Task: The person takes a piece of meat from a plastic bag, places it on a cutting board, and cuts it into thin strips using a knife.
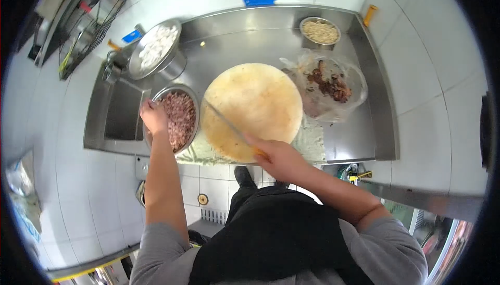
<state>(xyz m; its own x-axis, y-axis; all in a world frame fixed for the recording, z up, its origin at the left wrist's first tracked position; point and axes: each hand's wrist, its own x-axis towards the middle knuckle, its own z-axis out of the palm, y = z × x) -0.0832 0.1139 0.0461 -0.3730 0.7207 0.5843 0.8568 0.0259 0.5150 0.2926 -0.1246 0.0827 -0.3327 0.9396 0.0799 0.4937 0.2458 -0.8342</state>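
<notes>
My right hand (281,160) is wrapped round the orange-yellow handle of a knife (225,120). Its blade reaches up and left over the round, pale chopping board (260,92); a few dark specks lie near the board's front. My left hand (154,117) is closed at the left rim of a metal bowl (196,109), with its fingertips partly hidden. Chopped reddish-brown meat (179,118) fills the bowl, which stands against the board's left side.
A metal bowl of white pieces (157,45) rests tilted on a pot (174,66) at back left. A bowl of pale pieces (320,32) and a clear bag of dark food (333,84) are right. The sink basin (124,121) lies left, and a cloth (312,141) under the board.
</notes>
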